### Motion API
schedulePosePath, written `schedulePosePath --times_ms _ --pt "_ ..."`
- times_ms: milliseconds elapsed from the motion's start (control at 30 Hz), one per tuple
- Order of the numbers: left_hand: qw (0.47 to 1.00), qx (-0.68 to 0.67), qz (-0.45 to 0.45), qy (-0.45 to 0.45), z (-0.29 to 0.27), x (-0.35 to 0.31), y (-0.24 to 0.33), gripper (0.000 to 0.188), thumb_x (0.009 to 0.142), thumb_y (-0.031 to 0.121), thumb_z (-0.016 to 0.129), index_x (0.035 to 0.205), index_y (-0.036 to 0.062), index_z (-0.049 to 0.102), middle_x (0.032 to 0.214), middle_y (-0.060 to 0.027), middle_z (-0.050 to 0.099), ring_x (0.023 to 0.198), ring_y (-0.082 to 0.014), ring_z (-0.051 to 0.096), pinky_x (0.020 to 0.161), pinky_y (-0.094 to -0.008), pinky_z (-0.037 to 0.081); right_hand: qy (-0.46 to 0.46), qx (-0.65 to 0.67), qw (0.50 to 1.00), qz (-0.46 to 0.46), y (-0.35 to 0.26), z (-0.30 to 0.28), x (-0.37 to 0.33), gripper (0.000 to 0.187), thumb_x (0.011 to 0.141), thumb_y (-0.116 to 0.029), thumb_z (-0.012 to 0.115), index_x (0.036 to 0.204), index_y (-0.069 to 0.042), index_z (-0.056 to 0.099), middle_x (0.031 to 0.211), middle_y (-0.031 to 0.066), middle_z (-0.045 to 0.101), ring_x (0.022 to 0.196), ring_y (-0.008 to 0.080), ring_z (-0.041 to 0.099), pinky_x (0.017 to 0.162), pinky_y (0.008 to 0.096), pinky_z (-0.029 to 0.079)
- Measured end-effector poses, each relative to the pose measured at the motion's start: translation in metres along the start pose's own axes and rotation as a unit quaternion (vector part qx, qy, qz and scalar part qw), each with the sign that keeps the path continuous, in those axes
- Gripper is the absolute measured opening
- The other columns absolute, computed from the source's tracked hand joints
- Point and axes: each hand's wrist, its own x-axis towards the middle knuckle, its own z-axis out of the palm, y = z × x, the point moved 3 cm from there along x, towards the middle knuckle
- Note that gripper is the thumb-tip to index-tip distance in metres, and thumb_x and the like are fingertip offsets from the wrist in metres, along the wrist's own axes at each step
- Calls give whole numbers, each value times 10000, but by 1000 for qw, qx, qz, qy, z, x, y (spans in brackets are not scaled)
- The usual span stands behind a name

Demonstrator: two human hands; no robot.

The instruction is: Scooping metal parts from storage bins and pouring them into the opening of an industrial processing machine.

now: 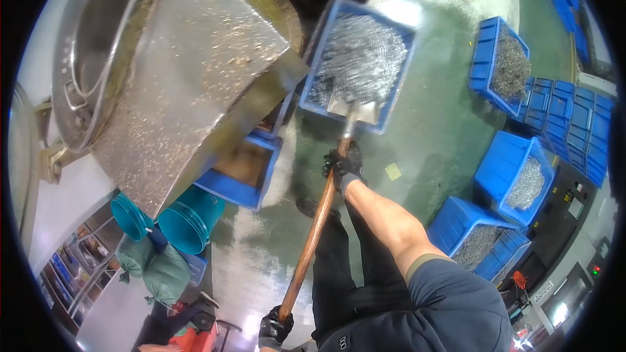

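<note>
My black-gloved right grip (342, 168) and left grip (276, 327) clasp a wooden-shafted, silver-bladed metal shovel (315, 233), its blade inside a blue rectangular plastic bin (402, 68) of shiny metal pieces (365, 52).

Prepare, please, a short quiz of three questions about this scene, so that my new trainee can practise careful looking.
1. Where is the blade of the shovel?
a) in a teal bucket
b) in a blue bin with silvery pieces
c) on a green sack

2. True or false: the right hand grips the shovel nearer to the blade than the left hand does.

3. What colour is the small flat square lying on the floor?

Key: 1. b; 2. true; 3. pale yellow.
</note>
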Motion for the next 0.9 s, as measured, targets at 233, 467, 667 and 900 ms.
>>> schedulePosePath --times_ms 233,467,667,900 --pt "1000 -11 -8 16 26 -13 -53 286 819 338 647 985 108 680 853 -173 698 796 -382 674 715 -456 554 -13 -6 1000 15 32 5 -32 168 915 -219 631 909 -63 571 739 87 609 500 199 535 414 351 462" --pt "994 -72 55 56 42 -22 -96 290 819 315 644 996 87 674 868 -166 699 806 -367 675 713 -437 548 -10 -38 999 0 31 8 -66 153 909 -203 637 872 -70 571 675 69 586 456 190 510 406 332 447" --pt "991 -51 92 82 16 -75 -105 287 810 317 639 993 100 678 865 -169 697 801 -363 674 704 -425 547 -14 -54 994 -96 15 34 -153 191 861 -113 636 990 -133 497 639 72 553 433 185 494 382 337 426" --pt "991 -36 101 83 -17 -151 -144 297 816 360 635 1041 170 674 893 -141 700 813 -364 673 719 -445 545 -100 9 987 -124 -5 39 -231 59 832 -47 592 836 -80 543 658 62 539 479 189 510 416 316 446"
